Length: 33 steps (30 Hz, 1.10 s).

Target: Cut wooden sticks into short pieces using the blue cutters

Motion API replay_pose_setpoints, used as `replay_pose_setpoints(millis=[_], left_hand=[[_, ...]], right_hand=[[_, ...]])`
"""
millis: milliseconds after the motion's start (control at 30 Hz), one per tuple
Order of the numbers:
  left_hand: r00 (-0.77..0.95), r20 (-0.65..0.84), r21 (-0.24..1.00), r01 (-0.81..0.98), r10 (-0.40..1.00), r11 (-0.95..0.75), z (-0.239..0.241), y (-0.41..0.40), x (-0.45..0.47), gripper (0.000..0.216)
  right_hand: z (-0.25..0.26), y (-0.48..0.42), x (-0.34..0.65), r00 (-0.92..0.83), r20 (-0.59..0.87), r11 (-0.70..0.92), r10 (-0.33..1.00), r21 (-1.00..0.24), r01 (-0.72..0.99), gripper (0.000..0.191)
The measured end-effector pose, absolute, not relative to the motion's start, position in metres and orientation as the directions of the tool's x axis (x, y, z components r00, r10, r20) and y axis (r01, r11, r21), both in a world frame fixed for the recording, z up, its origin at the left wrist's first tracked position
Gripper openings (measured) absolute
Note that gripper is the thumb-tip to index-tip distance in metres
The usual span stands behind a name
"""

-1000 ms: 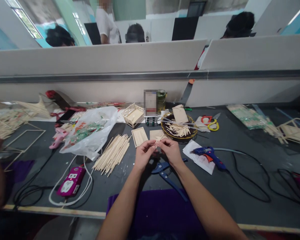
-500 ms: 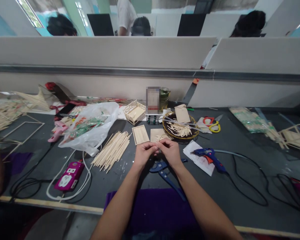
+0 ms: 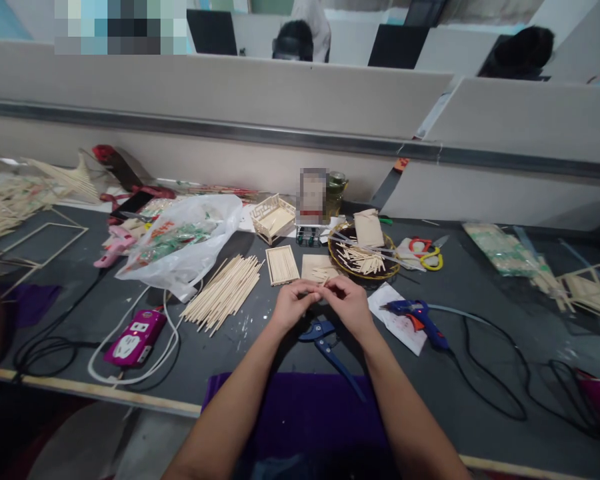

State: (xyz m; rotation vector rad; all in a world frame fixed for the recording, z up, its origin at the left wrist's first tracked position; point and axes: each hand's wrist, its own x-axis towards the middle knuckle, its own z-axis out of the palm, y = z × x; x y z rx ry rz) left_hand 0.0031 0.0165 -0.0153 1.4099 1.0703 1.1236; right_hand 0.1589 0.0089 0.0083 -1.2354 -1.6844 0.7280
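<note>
Pinching nearly closed (on what, I cannot tell), left hand (image 3: 294, 305) and right hand (image 3: 350, 307) meet just beyond the blue cutter (image 3: 333, 357).

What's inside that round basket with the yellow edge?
The basket holds short wooden sticks; a flat brown piece rests at its back, and pale strips lie across the top. What's under them is covered, so I can't tell.

Bare tabletop lane (image 3: 244, 337) ran between loose stick pile (image 3: 225, 293) and left hand (image 3: 293, 308). Blue cutter (image 3: 337, 360) obstructed the middle, between the forearms. Ahead, slatted panel (image 3: 283, 265) and basket (image 3: 380, 277) crowded forward reach. Right hand (image 3: 350, 308) had open surface rightward, up to glue gun (image 3: 417, 320) and looping cord (image 3: 519, 419). Partition (image 3: 230, 90) closed the rear.
</note>
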Motion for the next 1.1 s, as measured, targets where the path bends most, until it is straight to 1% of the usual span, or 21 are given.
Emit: replay_pose_setpoints(millis=[67,133,233,333,467,667,867,967,1100], left_hand=[[0.166,0.196,0.941,0.244,0.966,-0.233,-0.019,0.019,0.002,0.012],[0.159,0.206,0.886,0.387,0.965,-0.253,-0.023,0.021,0.001,0.026],[0.174,0.153,0.842,0.492,0.973,-0.220,-0.030,0.021,0.002,0.045],[0.212,0.119,0.805,0.551,0.970,-0.219,-0.035,0.022,0.004,0.051],[0.228,0.129,0.786,0.570,0.965,-0.240,-0.038,0.023,0.006,0.053],[0.259,0.128,0.760,0.594,0.957,-0.263,-0.038,0.025,0.008,0.051],[0.250,0.146,0.797,0.543,0.957,-0.263,-0.039,0.026,0.008,0.063],[0.256,0.132,0.828,0.502,0.958,-0.248,-0.040,0.027,0.006,0.068],[0.273,0.163,0.832,0.478,0.948,-0.281,-0.043,0.027,0.005,0.070]], right_hand=[[0.000,0.010,0.160,-0.131,0.340,0.360,0.931,-0.802,0.477,0.018],[-0.011,0.011,0.161,-0.163,0.330,0.365,0.930,-0.774,0.518,0.017],[-0.023,0.013,0.163,-0.201,0.282,0.346,0.938,-0.754,0.559,0.018],[-0.029,0.014,0.163,-0.219,0.242,0.326,0.945,-0.745,0.582,0.019],[-0.030,0.013,0.164,-0.242,0.221,0.324,0.945,-0.742,0.586,0.020],[-0.030,0.016,0.168,-0.275,0.272,0.385,0.922,-0.716,0.582,0.019],[-0.030,0.014,0.167,-0.276,0.265,0.382,0.924,-0.684,0.622,0.019],[-0.030,0.013,0.166,-0.255,0.253,0.357,0.933,-0.722,0.592,0.017],[-0.029,0.014,0.167,-0.213,0.178,0.265,0.961,-0.814,0.517,0.018]])
